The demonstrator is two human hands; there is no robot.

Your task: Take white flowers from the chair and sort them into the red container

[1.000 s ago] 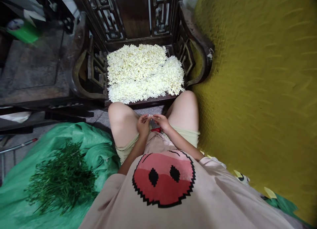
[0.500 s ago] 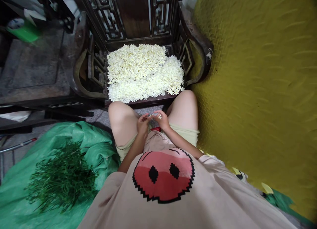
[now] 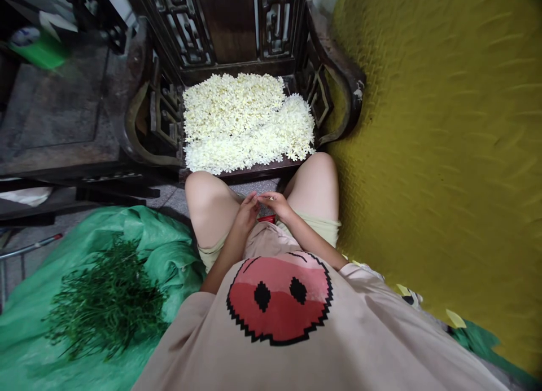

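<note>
My left hand (image 3: 249, 210) and my right hand (image 3: 276, 205) meet at the fingertips between my knees. The fingers of both are bent and pressed together. A small pale bit, apparently a white flower, shows in part at my right hand, mostly covered by the fingers. What the left fingers pinch, if anything, is hidden. Just beyond my knees, a thick layer of small white flowers (image 3: 237, 120) covers the seat of a dark carved wooden chair (image 3: 237, 30). Something red (image 3: 266, 219) lies below my hands, partly covered.
On my left, a green plastic sack (image 3: 169, 238) bears a heap of thin green stems (image 3: 110, 301). A dark wooden table (image 3: 55, 114) with a green roll (image 3: 40, 47) stands behind it. A yellow textured sheet (image 3: 440, 126) rises close on my right.
My fingertips have come together and my hands have turned slightly. The white flower seen at my right hand is now mostly covered. The flower layer looks unchanged.
</note>
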